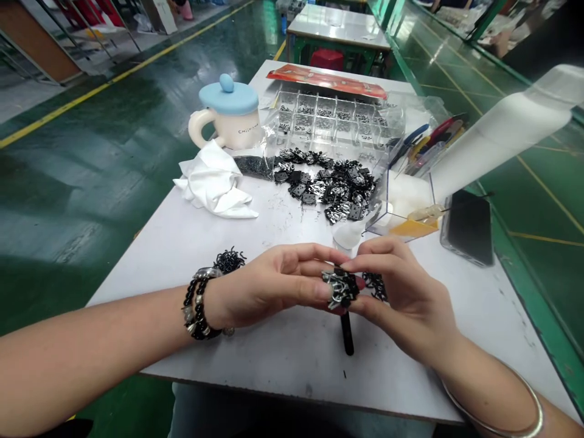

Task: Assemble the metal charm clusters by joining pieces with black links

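My left hand (274, 283) and my right hand (401, 292) meet over the near middle of the white table (283, 359). Both pinch a small cluster of black and silver metal parts (340, 287) between fingertips. A thin black stick-like tool (347, 333) lies on the table just below the hands. Beaded bracelets circle my left wrist and a metal bangle my right. A small heap of black bits (229, 260) lies behind my left wrist.
Farther back lie a large pile of black metal pieces (335, 185), a clear compartment box (333, 118), a white cloth (214, 182), a lidded mug (228, 112), pens (429, 143) and a phone (468, 226). Green floor surrounds the table.
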### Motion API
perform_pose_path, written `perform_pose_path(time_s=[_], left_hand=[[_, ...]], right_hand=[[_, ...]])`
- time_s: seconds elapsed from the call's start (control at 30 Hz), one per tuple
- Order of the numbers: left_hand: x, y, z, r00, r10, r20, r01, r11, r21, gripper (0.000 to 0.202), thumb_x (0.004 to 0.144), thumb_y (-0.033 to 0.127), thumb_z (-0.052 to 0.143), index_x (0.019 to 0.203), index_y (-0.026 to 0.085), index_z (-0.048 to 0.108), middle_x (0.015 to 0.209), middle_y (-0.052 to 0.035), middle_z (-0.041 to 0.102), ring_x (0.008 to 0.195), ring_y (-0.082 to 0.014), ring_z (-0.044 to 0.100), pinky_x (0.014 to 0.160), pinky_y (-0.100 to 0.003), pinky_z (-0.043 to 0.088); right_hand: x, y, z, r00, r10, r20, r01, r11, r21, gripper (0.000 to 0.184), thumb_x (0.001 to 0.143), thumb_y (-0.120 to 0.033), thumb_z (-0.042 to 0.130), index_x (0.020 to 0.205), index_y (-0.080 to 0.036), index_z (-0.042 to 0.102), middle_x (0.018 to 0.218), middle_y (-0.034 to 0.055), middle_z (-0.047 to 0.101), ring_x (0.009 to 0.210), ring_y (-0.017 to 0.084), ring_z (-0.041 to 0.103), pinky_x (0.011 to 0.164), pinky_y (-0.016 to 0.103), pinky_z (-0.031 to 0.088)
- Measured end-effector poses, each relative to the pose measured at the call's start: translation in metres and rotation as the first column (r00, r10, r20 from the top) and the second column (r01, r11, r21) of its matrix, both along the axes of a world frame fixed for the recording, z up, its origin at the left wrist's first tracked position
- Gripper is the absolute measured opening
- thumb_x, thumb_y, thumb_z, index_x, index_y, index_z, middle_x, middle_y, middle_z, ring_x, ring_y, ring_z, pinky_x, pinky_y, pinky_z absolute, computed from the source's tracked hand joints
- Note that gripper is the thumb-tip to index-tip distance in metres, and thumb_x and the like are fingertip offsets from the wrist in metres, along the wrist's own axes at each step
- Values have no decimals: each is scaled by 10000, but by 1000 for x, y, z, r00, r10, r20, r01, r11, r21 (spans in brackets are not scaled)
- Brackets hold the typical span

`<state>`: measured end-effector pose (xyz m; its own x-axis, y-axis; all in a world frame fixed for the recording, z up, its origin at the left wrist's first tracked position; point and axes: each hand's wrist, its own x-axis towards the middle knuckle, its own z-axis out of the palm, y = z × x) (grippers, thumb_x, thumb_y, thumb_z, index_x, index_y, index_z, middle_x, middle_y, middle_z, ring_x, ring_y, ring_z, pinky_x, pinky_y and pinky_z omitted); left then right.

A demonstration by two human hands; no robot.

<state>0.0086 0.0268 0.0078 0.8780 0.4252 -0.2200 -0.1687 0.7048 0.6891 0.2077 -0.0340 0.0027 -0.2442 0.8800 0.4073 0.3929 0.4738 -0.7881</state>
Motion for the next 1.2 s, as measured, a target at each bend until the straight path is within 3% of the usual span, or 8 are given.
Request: perform_pose_path(time_s=[0.2,0.3,0.37,0.5,0.7,0.9,1.07,1.2], left_hand=[[0,5,1,996,75,53,-76,997,26,210,744,101,693,900,160,566,895,-66,713,825,-166,682,813,-316,517],[-9,26,7,963,260,71,-268,955,131,177,759,120,682,901,144,579,871,-53,711,764,-153,692,752,-275,547],[-17,42,11,897,428,109,-442,876,196,131,792,143,652,906,126,591,851,-44,705,764,-132,685,769,-245,546],[-29,61,15,805,570,165,-593,782,194,106,849,189,589,878,88,610,851,-45,690,775,-99,662,781,-196,535],[-28,60,13,807,581,103,-589,784,196,75,800,182,620,808,121,575,809,-27,676,748,-115,664,800,-246,524],[-28,60,11,833,534,145,-553,808,203,130,769,196,656,810,125,554,768,-20,668,757,-131,659,790,-262,518],[-28,58,10,843,521,136,-538,815,215,128,763,182,666,802,131,555,781,-14,666,735,-126,658,763,-251,519],[-25,54,11,860,504,79,-509,841,181,174,738,147,683,870,136,571,784,-19,683,709,-122,670,743,-249,525]], right_hand=[[12,3,-2,999,53,-7,-53,994,-96,452,849,-299,596,1280,-278,460,1058,78,505,983,226,502,846,408,460],[14,8,5,999,-39,23,39,999,-35,450,859,-244,574,1289,-253,443,1050,78,530,964,221,516,849,403,431],[4,8,9,986,-46,163,40,999,36,288,844,-155,576,1120,-236,552,996,63,550,935,200,524,823,370,423],[-36,6,13,821,212,530,-243,970,-13,160,862,-124,528,973,-216,597,949,56,566,858,180,501,735,345,381],[-86,22,6,695,331,638,-394,918,-47,130,863,-151,532,903,-212,640,859,33,575,798,172,456,687,324,283],[-95,37,2,593,484,643,-423,867,-263,146,872,-120,477,892,-160,616,810,44,577,801,168,466,708,314,283],[-98,38,5,545,511,664,-454,846,-279,136,795,-37,470,830,-132,561,772,55,555,745,169,445,700,313,339],[-80,29,23,662,520,540,-468,849,-243,96,852,-93,452,827,-151,524,760,43,538,718,143,453,681,280,401]])
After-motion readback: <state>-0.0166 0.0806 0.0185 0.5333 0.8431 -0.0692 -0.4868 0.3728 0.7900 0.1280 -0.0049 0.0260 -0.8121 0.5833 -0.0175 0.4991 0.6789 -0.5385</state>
